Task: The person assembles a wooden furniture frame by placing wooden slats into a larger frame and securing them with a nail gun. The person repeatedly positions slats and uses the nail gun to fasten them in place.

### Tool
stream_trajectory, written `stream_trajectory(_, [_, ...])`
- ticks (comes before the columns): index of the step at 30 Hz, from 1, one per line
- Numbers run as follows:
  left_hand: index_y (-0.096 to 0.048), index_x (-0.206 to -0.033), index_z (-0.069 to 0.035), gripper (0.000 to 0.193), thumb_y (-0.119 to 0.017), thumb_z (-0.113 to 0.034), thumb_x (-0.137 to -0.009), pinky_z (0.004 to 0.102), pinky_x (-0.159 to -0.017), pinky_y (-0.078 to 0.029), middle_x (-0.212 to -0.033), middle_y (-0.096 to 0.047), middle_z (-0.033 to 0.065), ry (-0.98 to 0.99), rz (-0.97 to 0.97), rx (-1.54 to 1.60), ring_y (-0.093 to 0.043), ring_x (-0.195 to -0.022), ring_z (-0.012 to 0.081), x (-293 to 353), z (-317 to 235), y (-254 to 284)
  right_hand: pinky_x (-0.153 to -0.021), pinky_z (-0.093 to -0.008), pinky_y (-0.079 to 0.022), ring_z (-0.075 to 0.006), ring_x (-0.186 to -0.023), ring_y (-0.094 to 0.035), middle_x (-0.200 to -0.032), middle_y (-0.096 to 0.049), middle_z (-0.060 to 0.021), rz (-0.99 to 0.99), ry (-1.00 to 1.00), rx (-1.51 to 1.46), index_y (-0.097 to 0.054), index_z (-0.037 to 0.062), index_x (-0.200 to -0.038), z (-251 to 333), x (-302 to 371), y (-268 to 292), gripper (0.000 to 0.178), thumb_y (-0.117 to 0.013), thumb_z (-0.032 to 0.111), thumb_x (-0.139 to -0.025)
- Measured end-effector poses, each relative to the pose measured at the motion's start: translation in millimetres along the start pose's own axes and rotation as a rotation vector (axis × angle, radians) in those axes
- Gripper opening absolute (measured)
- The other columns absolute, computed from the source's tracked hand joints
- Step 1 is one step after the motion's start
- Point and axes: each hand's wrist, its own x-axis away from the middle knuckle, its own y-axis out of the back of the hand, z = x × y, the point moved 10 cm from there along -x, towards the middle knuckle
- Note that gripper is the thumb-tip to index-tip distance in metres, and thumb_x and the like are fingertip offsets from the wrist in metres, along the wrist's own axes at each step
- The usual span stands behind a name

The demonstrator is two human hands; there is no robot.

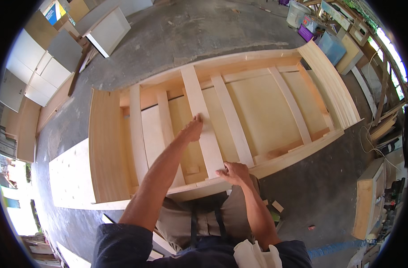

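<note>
Left hand (192,130), fingers curled, touching wide slat (195,96) midway along; whether gripping, cannot tell. Right hand (236,173), half-closed at slat's near end, thumb and fingers at corner; firmness of grip, cannot tell. Wide slat of pale wood lies flat across wooden frame (297,154), near its middle. Long axis runs away from person, far end pointing slightly left. Narrower slats (230,115) on both sides, roughly parallel. Frame's long axis crosses left to right, panels (108,147) at both ends. Grey floor (204,33) beyond.
</note>
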Motion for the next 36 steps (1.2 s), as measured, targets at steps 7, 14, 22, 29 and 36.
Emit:
stream_trajectory(7, [-0.031, -0.142, 0.018, 0.073, -0.062, 0.004, -0.078, 0.0467, -0.108, -0.045, -0.158, -0.017, 0.0318, 0.086, 0.031, 0.060, -0.036, -0.141, 0.0406, 7.2, 4.2, 9.5, -0.075, -0.0493, -0.054, -0.0394, -0.084, -0.069, -0.085, -0.070, -0.0204, 0.035, 0.001, -0.034, -0.065, 0.0044, -0.097, 4.2, -3.1, 0.2, 0.062, -0.060, 0.065, -0.084])
stream_trajectory(14, [-0.025, -0.151, 0.007, 0.079, -0.058, 0.004, -0.080, 0.0616, -0.113, -0.035, -0.164, -0.009, 0.0203, 0.187, 0.095, 0.115, -0.021, -0.150, 0.0338, 11.7, 9.8, 13.1, -0.073, -0.0478, -0.053, -0.0357, -0.079, -0.069, -0.078, -0.069, -0.0141, -0.031, 0.004, -0.010, -0.062, 0.0077, -0.084, 6.0, 2.0, 2.8, 0.061, -0.060, 0.069, -0.082])
stream_trajectory(22, [-0.017, -0.155, 0.001, 0.083, -0.051, 0.008, -0.079, 0.0672, -0.114, -0.027, -0.165, -0.005, 0.0174, 0.161, -0.107, 0.266, -0.007, -0.153, 0.0325, 69.4, -21.4, 13.6, -0.078, -0.0451, -0.052, -0.0321, -0.085, -0.070, -0.081, -0.072, -0.0103, -0.048, -0.041, -0.038, -0.069, 0.0104, -0.088, 12.7, -0.6, 13.9, 0.059, -0.065, 0.069, -0.078])
stream_trajectory(29, [-0.051, -0.138, 0.002, 0.061, -0.044, 0.013, -0.078, 0.0387, -0.114, -0.037, -0.147, -0.047, 0.0224, 0.159, -0.770, 0.882, -0.042, -0.138, 0.0363, 243.0, -60.3, -25.6, -0.074, -0.0363, -0.053, -0.0228, -0.080, -0.071, -0.086, -0.074, -0.0081, -0.204, -0.027, -0.324, -0.070, 0.0091, -0.105, 6.4, 2.8, 20.0, 0.055, -0.070, 0.058, -0.081])
stream_trajectory(36, [-0.070, -0.106, 0.001, 0.031, -0.050, 0.010, -0.084, 0.0371, -0.091, -0.053, -0.103, -0.073, 0.0170, 0.927, -1.373, 0.838, -0.070, -0.100, 0.0303, 524.1, -30.1, -112.0, -0.065, -0.0255, -0.051, -0.0117, -0.071, -0.063, -0.096, -0.069, -0.0072, -0.333, 0.138, -0.562, -0.065, -0.0014, -0.118, -9.0, 5.5, 6.3, 0.043, -0.073, 0.029, -0.090])
